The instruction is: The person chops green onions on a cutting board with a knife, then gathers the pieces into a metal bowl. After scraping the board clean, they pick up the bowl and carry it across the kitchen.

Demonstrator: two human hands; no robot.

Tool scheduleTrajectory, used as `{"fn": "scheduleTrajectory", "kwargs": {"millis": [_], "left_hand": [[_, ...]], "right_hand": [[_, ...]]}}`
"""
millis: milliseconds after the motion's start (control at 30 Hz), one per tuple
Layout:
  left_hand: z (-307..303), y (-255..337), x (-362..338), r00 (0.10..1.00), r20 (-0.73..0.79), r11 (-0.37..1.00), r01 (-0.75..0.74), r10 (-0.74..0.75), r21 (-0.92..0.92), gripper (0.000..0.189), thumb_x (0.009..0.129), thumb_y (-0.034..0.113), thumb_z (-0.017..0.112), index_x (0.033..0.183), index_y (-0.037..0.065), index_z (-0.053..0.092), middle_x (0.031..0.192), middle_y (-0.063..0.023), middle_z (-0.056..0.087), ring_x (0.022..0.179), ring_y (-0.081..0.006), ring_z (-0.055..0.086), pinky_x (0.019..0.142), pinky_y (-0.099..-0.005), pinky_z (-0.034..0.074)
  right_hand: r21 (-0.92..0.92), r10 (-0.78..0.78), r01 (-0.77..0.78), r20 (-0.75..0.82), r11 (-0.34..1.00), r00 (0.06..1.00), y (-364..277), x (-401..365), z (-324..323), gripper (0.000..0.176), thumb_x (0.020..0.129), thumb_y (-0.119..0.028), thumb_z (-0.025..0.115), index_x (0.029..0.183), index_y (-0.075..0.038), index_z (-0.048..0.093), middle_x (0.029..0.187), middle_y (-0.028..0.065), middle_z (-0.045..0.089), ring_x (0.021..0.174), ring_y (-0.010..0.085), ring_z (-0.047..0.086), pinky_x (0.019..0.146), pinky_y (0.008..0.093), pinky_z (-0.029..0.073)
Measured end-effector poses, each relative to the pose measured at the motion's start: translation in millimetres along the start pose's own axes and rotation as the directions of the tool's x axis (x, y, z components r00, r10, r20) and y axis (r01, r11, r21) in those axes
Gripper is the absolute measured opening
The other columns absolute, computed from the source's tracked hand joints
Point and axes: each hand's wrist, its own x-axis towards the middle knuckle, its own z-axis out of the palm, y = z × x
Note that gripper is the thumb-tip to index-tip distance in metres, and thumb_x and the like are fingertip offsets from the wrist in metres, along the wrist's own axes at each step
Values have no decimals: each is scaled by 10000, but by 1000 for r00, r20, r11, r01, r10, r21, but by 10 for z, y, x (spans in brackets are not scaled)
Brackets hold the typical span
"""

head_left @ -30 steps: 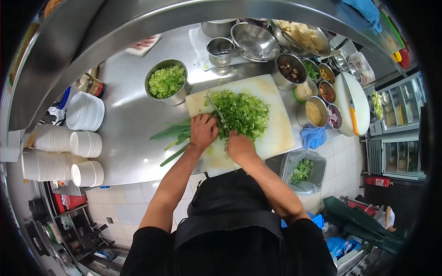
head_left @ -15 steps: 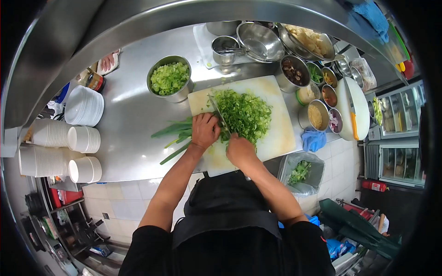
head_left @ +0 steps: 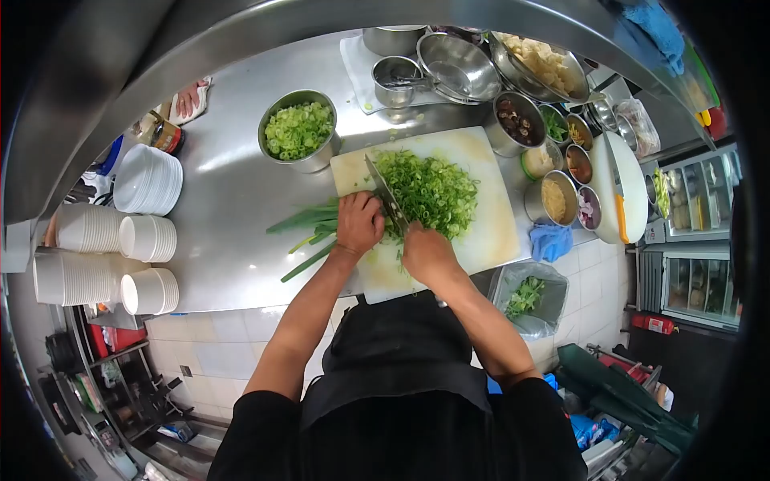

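Observation:
My left hand (head_left: 360,221) presses down with curled fingers on a bunch of green onions (head_left: 309,227), whose long green tops stick out to the left past the board. In my right hand (head_left: 428,255) is the handle of a kitchen knife (head_left: 382,188). Its blade stands close beside my left fingertips, pointing away from me. To the right of the blade, a heap of chopped green onion (head_left: 437,192) lies on the white cutting board (head_left: 497,232). A metal pot (head_left: 309,166) full of pale chopped green onion stands behind the board's left corner.
Metal containers of ingredients, including a pot of dark pieces (head_left: 513,120), crowd the right rear. A second knife (head_left: 619,196) lies on a round white board (head_left: 634,172). White bowls (head_left: 148,240) are stacked left. Another person's hand (head_left: 188,100) rests on a cloth. A lined bin (head_left: 545,313) stands below the edge.
The knife blade has shifted slightly and shows more of its flat side. Both hands stay in nearly the same place, and the whole view has moved a little.

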Motion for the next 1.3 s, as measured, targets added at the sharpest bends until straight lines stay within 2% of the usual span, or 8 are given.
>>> {"fn": "scheduleTrajectory", "kwargs": {"millis": [67,267,433,733,800,867,1167,1300], "left_hand": [[-5,-8,-24,1000,-26,1000,-6,6,-25,180,692,66,585,871,62,571,956,-124,555,891,-340,529,799,-442,403],[23,21,-14,1000,-28,999,-8,7,-39,181,705,55,564,885,59,565,961,-125,546,895,-340,520,813,-457,395],[133,135,68,999,-8,999,45,-45,3,210,706,44,555,916,58,563,961,-120,532,913,-340,510,824,-461,388],[149,2,30,998,-9,995,68,-69,-76,218,670,37,583,887,54,565,929,-145,507,898,-348,496,818,-449,392],[61,-77,30,997,59,991,51,-44,-120,206,665,31,584,870,52,572,912,-142,509,888,-343,499,812,-449,400],[-118,-45,151,977,179,993,-107,115,-49,174,668,2,574,835,51,583,873,-139,521,844,-347,512,772,-456,424],[-50,-67,64,998,27,993,-58,61,-100,196,657,4,593,843,62,589,914,-125,554,878,-346,543,772,-431,455],[-44,-106,58,996,55,992,-64,70,-109,204,658,3,592,855,58,592,924,-128,559,878,-349,544,780,-434,456]], "right_hand": [[-15,9,-8,54,1000,999,-4,-6,68,203,829,-60,493,971,82,520,788,282,659,749,454,663,704,525,537],[107,47,-41,-61,993,997,310,189,289,252,941,-195,495,1005,43,550,790,289,658,769,437,669,706,515,542],[103,70,-62,-79,993,994,463,121,69,251,920,-172,508,999,60,560,768,286,656,763,436,668,704,512,542],[-18,32,-29,161,999,986,116,-39,-81,275,829,-65,499,1044,102,540,911,299,666,883,429,672,781,492,541],[-24,28,-24,167,999,986,84,-34,-124,283,833,-70,494,1051,105,535,904,295,668,881,429,673,783,491,542],[-32,26,-21,170,999,985,74,-27,-127,291,836,-74,489,1059,108,530,897,291,669,878,429,674,784,490,543],[-66,95,-91,65,994,993,87,74,164,198,836,-57,487,985,63,539,858,275,672,811,414,685,738,484,556],[-76,-19,24,67,997,998,35,-61,-8,214,839,-63,485,996,75,533,841,282,668,795,422,682,712,488,555]]}}
